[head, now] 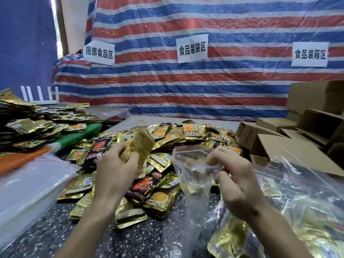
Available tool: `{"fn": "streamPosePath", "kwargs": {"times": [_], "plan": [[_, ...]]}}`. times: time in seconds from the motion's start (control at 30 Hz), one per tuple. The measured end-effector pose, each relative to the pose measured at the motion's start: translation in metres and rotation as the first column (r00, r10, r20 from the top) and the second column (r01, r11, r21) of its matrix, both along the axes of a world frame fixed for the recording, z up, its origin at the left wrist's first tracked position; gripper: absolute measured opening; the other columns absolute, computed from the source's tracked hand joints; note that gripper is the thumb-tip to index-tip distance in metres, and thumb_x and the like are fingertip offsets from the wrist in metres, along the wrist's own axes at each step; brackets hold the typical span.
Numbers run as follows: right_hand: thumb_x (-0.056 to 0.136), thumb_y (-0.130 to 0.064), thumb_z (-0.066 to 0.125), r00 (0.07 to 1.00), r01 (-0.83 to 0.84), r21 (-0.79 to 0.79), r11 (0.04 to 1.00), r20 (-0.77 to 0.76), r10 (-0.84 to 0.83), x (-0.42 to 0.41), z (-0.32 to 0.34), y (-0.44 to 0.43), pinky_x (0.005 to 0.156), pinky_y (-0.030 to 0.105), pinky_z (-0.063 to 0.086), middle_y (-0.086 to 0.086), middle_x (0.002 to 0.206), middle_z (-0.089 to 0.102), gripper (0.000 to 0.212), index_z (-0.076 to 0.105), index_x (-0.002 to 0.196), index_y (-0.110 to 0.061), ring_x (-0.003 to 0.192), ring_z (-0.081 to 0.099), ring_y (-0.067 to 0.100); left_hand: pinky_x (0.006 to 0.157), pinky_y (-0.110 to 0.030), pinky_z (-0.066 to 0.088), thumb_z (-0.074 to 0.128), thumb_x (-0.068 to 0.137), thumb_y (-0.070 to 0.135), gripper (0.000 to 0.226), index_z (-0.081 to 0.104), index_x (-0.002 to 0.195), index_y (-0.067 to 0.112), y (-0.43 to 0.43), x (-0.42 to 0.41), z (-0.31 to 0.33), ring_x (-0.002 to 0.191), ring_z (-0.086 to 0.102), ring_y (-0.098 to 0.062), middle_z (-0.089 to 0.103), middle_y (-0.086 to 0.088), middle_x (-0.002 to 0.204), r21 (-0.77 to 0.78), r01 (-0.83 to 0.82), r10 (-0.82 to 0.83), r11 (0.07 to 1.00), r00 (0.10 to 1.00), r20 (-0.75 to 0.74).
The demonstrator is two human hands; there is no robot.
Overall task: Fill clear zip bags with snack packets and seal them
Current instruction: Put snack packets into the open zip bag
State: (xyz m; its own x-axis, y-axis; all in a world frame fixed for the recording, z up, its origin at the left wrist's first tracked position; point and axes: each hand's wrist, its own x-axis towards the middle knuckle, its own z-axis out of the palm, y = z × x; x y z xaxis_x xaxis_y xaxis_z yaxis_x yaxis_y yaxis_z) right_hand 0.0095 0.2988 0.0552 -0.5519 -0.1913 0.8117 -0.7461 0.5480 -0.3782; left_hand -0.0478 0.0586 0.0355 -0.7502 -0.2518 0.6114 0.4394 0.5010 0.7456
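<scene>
My left hand grips a small stack of gold snack packets, held upright above the pile. To its right, my right hand pinches the rim of a clear zip bag and holds its mouth open. The bag hangs down to the table, with a gold packet showing through its lower part. A big heap of gold and black snack packets covers the speckled table behind and under both hands.
Filled clear bags lie at the right. Open cardboard boxes stand at the back right. More gold packets are stacked at the left, with flat clear plastic bags in front of them. A striped tarp hangs behind.
</scene>
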Motion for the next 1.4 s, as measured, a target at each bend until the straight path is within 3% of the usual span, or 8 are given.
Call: {"fn": "streamPosePath", "kwargs": {"times": [0.1, 0.2, 0.37, 0.63, 0.87, 1.1, 1.23, 1.4], "plan": [[0.068, -0.001, 0.046, 1.0, -0.011, 0.026, 1.0, 0.023, 0.011, 0.0, -0.001, -0.002, 0.058, 0.027, 0.04, -0.008, 0.073, 0.05, 0.022, 0.048, 0.07, -0.023, 0.072, 0.051, 0.007, 0.044, -0.03, 0.056, 0.063, 0.091, 0.014, 0.024, 0.07, 0.09, 0.037, 0.0, 0.006, 0.009, 0.065, 0.07, -0.014, 0.071, 0.001, 0.082, 0.238, 0.183, -0.15, 0.954, 0.977, -0.15], [0.069, -0.002, 0.046, 1.0, 0.0, 0.057, 0.998, 0.031, -0.002, 0.002, -0.003, -0.004, 0.058, 0.032, 0.039, -0.008, 0.073, 0.049, 0.019, 0.05, 0.071, -0.02, 0.071, 0.05, 0.008, 0.063, -0.031, 0.06, 0.059, 0.096, 0.008, 0.024, 0.071, 0.1, 0.028, 0.006, 0.009, 0.015, 0.083, 0.071, -0.016, 0.074, 0.001, 0.095, 0.497, 0.476, -0.392, 0.726, 0.879, -0.27], [0.07, -0.01, 0.045, 0.999, 0.008, 0.168, 0.986, 0.041, -0.015, 0.005, -0.007, -0.015, 0.053, 0.035, 0.039, -0.012, 0.078, 0.049, 0.018, 0.048, 0.076, -0.027, 0.068, 0.049, 0.01, 0.076, -0.031, 0.055, 0.066, 0.084, 0.008, 0.019, 0.069, 0.092, 0.026, 0.017, 0.016, 0.019, 0.088, 0.067, -0.012, 0.072, 0.003, 0.094, 0.604, 0.646, -0.522, 0.466, 0.752, -0.402], [0.082, -0.009, 0.061, 0.999, -0.018, 0.17, 0.985, -0.037, 0.024, 0.006, -0.014, -0.029, 0.061, 0.027, 0.049, -0.004, 0.088, 0.055, 0.006, 0.066, 0.085, -0.011, 0.074, 0.056, 0.011, 0.079, -0.032, 0.058, 0.071, 0.078, 0.012, 0.021, 0.073, 0.095, 0.023, 0.042, 0.026, 0.011, 0.093, 0.073, -0.023, 0.076, -0.007, 0.097, 0.536, 0.636, -0.597, 0.556, 0.754, -0.275], [0.073, -0.007, 0.055, 0.996, -0.019, -0.184, 0.983, -0.086, 0.003, 0.007, -0.009, -0.027, 0.072, 0.019, 0.046, 0.001, 0.087, 0.055, 0.008, 0.062, 0.075, -0.009, 0.086, 0.056, 0.012, 0.078, -0.018, 0.054, 0.079, 0.078, 0.015, 0.032, 0.068, 0.105, 0.004, 0.034, 0.025, 0.013, 0.097, 0.073, -0.019, 0.077, -0.008, 0.1, 0.395, 0.626, -0.641, 0.673, 0.76, -0.112], [0.066, 0.008, 0.052, 0.997, 0.043, -0.255, 0.966, -0.045, -0.056, 0.006, -0.007, -0.027, 0.082, 0.013, 0.044, 0.001, 0.094, 0.058, 0.022, 0.06, 0.074, -0.011, 0.098, 0.057, 0.009, 0.064, -0.022, 0.057, 0.076, 0.075, 0.015, 0.031, 0.065, 0.103, 0.01, 0.025, 0.027, 0.015, 0.083, 0.075, -0.013, 0.078, 0.0, 0.095, 0.313, 0.675, -0.716, 0.668, 0.698, 0.024], [0.069, 0.007, 0.057, 0.992, 0.071, -0.227, 0.971, -0.087, -0.093, 0.003, -0.007, -0.024, 0.077, 0.019, 0.047, 0.0, 0.091, 0.059, 0.022, 0.062, 0.077, -0.013, 0.092, 0.058, 0.011, 0.075, -0.038, 0.061, 0.073, 0.076, 0.021, 0.025, 0.072, 0.1, 0.017, 0.022, 0.026, 0.014, 0.087, 0.073, -0.023, 0.077, -0.004, 0.095, 0.182, 0.591, -0.599, 0.786, 0.8, -0.009], [0.068, 0.007, 0.064, 0.99, 0.028, -0.116, 0.993, -0.135, -0.044, 0.002, -0.009, -0.027, 0.073, 0.016, 0.046, 0.001, 0.087, 0.06, 0.019, 0.064, 0.079, -0.008, 0.087, 0.057, 0.006, 0.061, -0.022, 0.053, 0.076, 0.069, 0.047, 0.03, 0.07, 0.089, 0.025, 0.024, 0.027, 0.016, 0.069, 0.064, -0.014, 0.069, 0.004, 0.079, 0.022, 0.469, -0.459, 0.883, 0.872, -0.17]]}}
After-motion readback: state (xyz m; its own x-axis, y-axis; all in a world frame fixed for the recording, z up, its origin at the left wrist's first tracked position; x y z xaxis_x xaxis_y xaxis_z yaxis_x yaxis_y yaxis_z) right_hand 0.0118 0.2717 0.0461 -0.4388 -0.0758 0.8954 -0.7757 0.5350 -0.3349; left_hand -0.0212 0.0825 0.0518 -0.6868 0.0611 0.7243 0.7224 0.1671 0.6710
